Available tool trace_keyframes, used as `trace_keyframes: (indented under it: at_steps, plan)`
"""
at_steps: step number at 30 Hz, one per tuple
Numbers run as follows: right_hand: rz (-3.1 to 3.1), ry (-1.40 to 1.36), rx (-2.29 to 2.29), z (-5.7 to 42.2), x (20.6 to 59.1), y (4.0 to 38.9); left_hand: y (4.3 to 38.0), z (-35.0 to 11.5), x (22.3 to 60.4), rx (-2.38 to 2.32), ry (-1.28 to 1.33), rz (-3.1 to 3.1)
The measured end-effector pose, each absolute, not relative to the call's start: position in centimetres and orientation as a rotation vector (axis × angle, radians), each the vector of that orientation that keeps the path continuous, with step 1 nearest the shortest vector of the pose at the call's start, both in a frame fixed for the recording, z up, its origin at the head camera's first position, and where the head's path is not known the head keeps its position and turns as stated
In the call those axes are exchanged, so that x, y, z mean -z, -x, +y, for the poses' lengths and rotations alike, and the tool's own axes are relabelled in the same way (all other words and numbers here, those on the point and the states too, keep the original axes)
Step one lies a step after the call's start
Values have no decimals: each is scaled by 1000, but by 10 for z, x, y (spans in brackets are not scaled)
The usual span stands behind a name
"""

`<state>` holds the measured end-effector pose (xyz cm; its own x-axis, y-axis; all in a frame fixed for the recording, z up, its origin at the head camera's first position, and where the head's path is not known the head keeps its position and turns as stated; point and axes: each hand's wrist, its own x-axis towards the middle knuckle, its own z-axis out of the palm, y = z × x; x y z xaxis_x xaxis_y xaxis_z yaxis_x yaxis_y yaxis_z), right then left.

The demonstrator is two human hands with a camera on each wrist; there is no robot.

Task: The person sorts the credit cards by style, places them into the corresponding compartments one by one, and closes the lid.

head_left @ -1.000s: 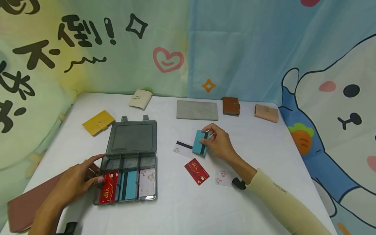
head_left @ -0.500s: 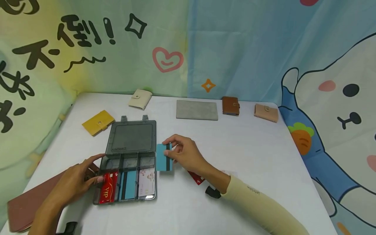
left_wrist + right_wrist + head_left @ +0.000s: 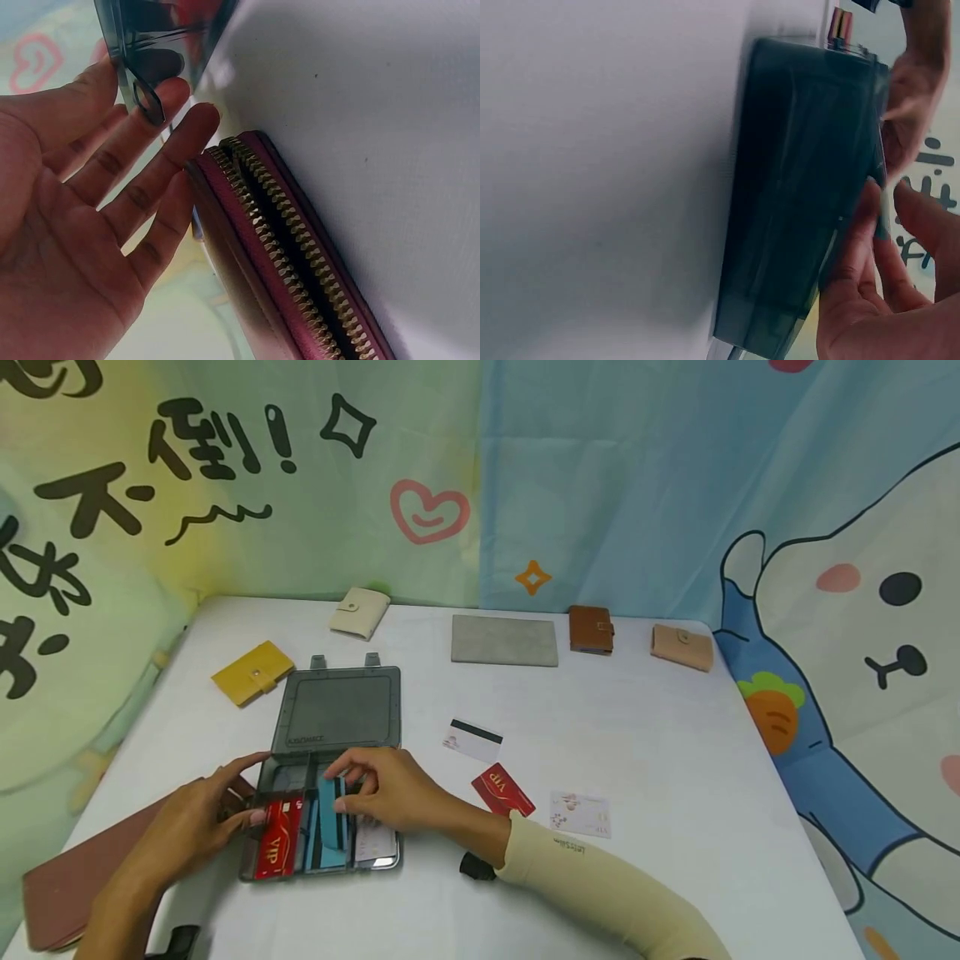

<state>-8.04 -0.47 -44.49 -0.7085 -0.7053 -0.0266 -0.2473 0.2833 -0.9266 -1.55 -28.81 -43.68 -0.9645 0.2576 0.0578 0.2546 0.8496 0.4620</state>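
Note:
In the head view my right hand (image 3: 397, 789) pinches a blue card (image 3: 327, 814) with a dark stripe, tilted over the middle front compartment of a grey see-through storage box (image 3: 400, 710), its lid laid back. Another blue card shows beneath it. The left front compartment holds a red VIP card (image 3: 279, 839); the right one holds a white patterned card (image 3: 375, 842), partly covered by my right hand. At the box's left side rests my left hand (image 3: 198, 818), thumb on the rim and index finger by the hinge corner. The right wrist view shows the box's dark side wall (image 3: 795, 195).
Right of the box lie a white striped card (image 3: 472, 742), a red card (image 3: 502, 789) and a pale card (image 3: 581, 814). A brownish zip wallet (image 3: 82, 877) lies by my left forearm. Yellow (image 3: 251, 674), cream (image 3: 360, 613), grey (image 3: 504, 641), brown (image 3: 590, 629) and tan (image 3: 681, 647) wallets line the back.
My right hand has carried the blue card leftward from among the loose cards to over the box's middle front compartment. The left hand has stayed at the box's side.

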Motion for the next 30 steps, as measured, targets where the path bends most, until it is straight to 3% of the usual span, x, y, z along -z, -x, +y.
trace_keyframes:
  at_steps: [12,22,30]
  plan:
    - [2206,910,1302,11,438,78,15,-291,438,-754,-456,3045]
    - [2283,1188,904,3,436,73,16,-290,438,-732,-406,3013]
    - [2261,1116,1137,23,439,72,16,-288,439,-769,-448,3022]
